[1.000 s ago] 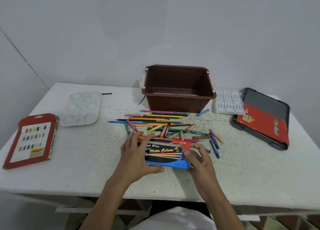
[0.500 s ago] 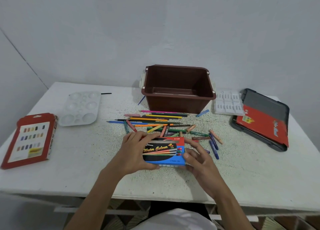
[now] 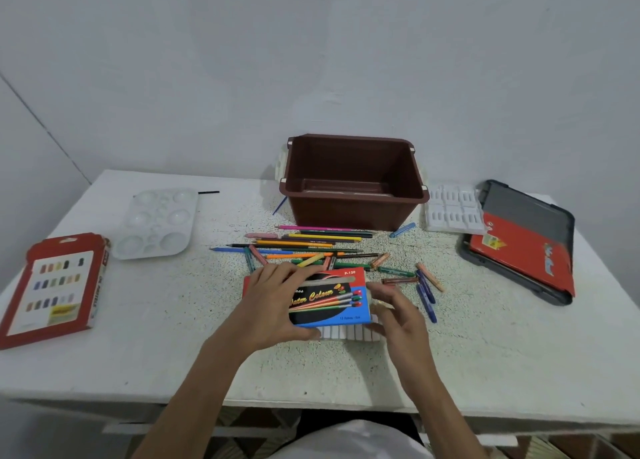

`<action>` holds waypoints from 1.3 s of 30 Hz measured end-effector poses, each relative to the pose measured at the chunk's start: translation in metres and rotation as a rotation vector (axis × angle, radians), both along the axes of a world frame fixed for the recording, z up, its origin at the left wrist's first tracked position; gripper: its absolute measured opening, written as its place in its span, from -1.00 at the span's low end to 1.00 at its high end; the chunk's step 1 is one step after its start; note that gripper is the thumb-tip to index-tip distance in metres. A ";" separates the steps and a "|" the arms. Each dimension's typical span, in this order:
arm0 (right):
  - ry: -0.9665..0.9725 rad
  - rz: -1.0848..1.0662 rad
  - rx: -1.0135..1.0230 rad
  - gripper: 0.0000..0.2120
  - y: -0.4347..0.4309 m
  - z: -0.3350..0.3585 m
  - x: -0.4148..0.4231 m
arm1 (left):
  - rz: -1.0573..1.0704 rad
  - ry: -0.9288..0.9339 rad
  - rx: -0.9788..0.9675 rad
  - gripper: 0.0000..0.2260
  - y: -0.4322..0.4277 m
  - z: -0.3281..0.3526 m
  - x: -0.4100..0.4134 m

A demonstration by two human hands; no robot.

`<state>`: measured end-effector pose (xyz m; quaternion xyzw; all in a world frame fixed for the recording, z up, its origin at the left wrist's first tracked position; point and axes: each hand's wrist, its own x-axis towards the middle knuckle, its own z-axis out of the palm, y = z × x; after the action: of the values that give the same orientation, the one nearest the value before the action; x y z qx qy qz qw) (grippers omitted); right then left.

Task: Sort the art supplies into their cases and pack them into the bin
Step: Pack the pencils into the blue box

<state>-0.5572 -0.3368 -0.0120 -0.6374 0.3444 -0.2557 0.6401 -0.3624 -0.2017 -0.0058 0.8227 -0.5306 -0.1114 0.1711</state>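
Note:
A red, black and blue water colour box (image 3: 332, 297) lies on the table in front of me. My left hand (image 3: 273, 299) grips its left end. My right hand (image 3: 394, 315) holds its right end, where a white inner tray (image 3: 346, 332) sticks out along the near edge. Behind the box lie several coloured pencils (image 3: 311, 242) and crayons (image 3: 424, 285). Farther back stands the empty brown bin (image 3: 353, 181).
A white paint palette (image 3: 156, 221) and a red pastel box (image 3: 55, 289) sit at the left. A white moulded insert (image 3: 453, 209) and a grey case with a red card (image 3: 523, 240) lie at the right. The table's near edge runs below my wrists.
The white inner tray has slid partly out of the water colour box along its near side. Both hands stay on the box and have shifted slightly.

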 end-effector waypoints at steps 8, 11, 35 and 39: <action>0.148 0.182 -0.270 -0.70 -0.004 -0.004 0.002 | 0.050 0.108 -0.058 -0.05 0.015 -0.001 0.014; 0.287 0.347 -0.605 -0.71 -0.010 -0.012 0.003 | 0.069 0.090 -0.058 -0.03 0.026 -0.003 0.022; 0.656 0.710 -1.188 -0.38 -0.019 -0.035 0.002 | 0.147 0.089 0.016 -0.16 0.080 -0.015 0.027; 0.708 0.754 -1.113 -0.33 -0.032 -0.029 -0.009 | 0.115 0.092 0.090 -0.12 0.080 -0.018 0.026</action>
<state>-0.5658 -0.3689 -0.0407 -0.9848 0.1083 0.0641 0.1196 -0.3369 -0.1212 -0.0234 0.8526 -0.4685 -0.1630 0.1645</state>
